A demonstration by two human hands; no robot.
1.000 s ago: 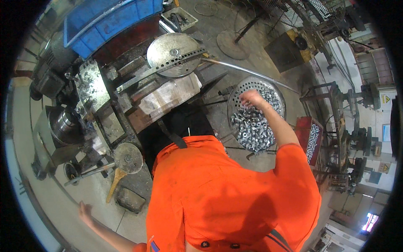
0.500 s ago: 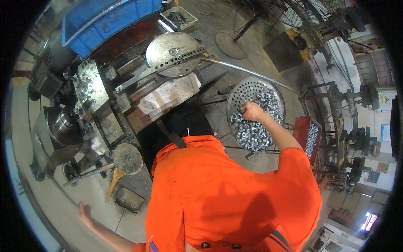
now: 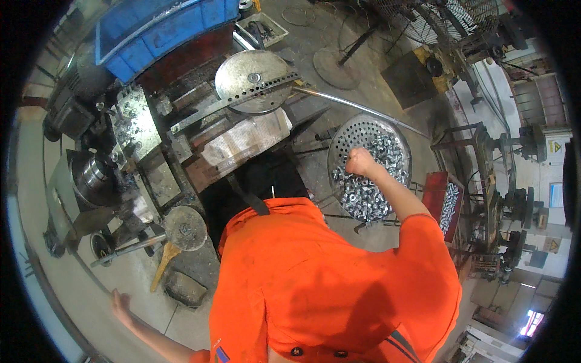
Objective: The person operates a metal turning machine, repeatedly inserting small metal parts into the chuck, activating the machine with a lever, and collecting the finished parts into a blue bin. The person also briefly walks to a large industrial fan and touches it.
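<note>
My right hand (image 3: 360, 162) hovers over a round metal tray (image 3: 346, 136) with many holes, at the right. Its fingers are curled together, and what they hold, if anything, is hidden. Shiny metal nuts (image 3: 366, 199) lie heaped over the tray's right and near parts. Far out at the lower left, my left hand (image 3: 122, 307) is stretched away from my body with its visible fingers apart. The end of a thin grey rod (image 3: 92, 275) comes right up to this hand; whether they touch I cannot tell.
Ahead stands a machine with a round metal disc (image 3: 242, 69) and a perforated bar (image 3: 209, 109). A blue crate (image 3: 163, 42) sits behind it. A red bin (image 3: 433, 196) of small metal parts is beyond the tray. A wooden-handled brush (image 3: 162, 269) lies near a dark pan (image 3: 184, 288).
My right hand has risen slightly off the nuts, its fingers drawn closer together. My left hand stays where it was. The whole view has shifted a little.
</note>
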